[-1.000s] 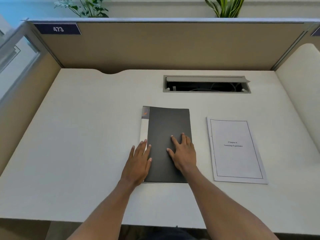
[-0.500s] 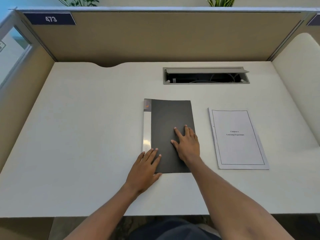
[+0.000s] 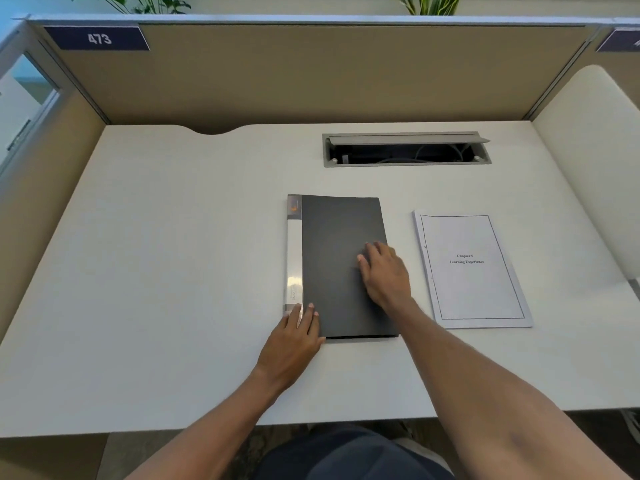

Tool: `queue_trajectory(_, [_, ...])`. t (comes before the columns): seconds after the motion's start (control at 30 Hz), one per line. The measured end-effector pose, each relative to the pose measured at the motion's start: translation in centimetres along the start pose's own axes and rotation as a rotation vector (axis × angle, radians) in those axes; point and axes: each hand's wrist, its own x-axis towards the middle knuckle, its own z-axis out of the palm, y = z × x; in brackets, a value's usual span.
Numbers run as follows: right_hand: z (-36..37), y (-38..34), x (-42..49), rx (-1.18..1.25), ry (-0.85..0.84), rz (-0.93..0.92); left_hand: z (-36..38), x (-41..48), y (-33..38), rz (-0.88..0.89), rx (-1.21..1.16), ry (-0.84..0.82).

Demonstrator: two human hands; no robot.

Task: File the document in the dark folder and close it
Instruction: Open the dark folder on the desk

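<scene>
A dark grey folder (image 3: 337,251) with a white spine strip lies closed in the middle of the white desk (image 3: 173,271). My left hand (image 3: 294,337) rests flat on the folder's near left corner, fingertips on the spine. On the right half of the cover lies my right hand (image 3: 384,275), its fingers curled near the right edge. A white printed document (image 3: 471,268) with a bordered title page lies flat on the desk to the right of the folder, touched by neither hand.
An open grey cable tray (image 3: 405,148) is set into the desk behind the folder. Tan cubicle partitions (image 3: 311,74) wall the back and left sides, with a sign reading 473. A white rounded panel (image 3: 595,161) stands at the right.
My left hand slid down toward the folder's near left corner. My right hand shifted right toward the cover's open edge and curled its fingers. The camera view tilted slightly.
</scene>
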Motion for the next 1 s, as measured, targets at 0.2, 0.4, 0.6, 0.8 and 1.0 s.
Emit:
queue_trajectory(0.2, [-3.7,3.9,2.5,0.223,0.221,0.175,0.8,-0.6,-0.5,0.042,-0.070,0.017])
queue_trajectory(0.4, [-3.5,4.6,1.9,0.227,0.173,0.197,-2.4,-1.6,-0.1,-0.112,-0.381,0.153])
queue_trajectory(0.6, [-0.3,-3.7,-0.7,0.033,-0.164,-0.138,-3.1,-2.5,-0.2,-0.458,-0.756,0.261])
queue_trajectory(0.8, [2.6,-7.5,-2.5,-0.225,-0.351,-0.175,-5.4,-3.3,-0.7,-0.650,-1.073,0.339])
queue_trajectory(1.0, [3.1,-6.7,-2.5,-0.272,-0.408,-0.158,-9.5,-3.7,-2.4,-0.815,-1.114,0.672])
